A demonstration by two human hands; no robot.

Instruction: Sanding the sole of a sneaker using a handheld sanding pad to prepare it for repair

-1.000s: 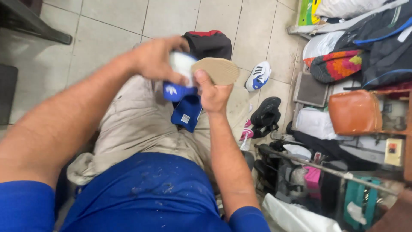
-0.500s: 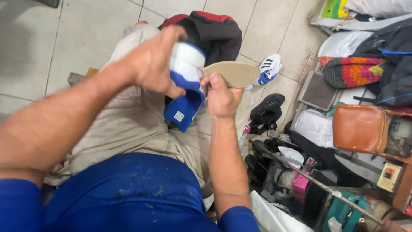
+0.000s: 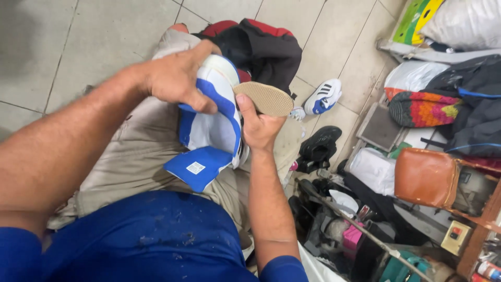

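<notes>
So my left hand (image 3: 175, 78) is clamped over the top of the blue-and-white sneaker (image 3: 211, 125), which sits above my lap. Right hand (image 3: 259, 127), just right of the sneaker, is closed around a tan insole (image 3: 264, 97) poking out its top.

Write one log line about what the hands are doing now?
left hand: grips blue-and-white shoe | right hand: holds tan insole at shoe opening | floor: white sneaker
</notes>
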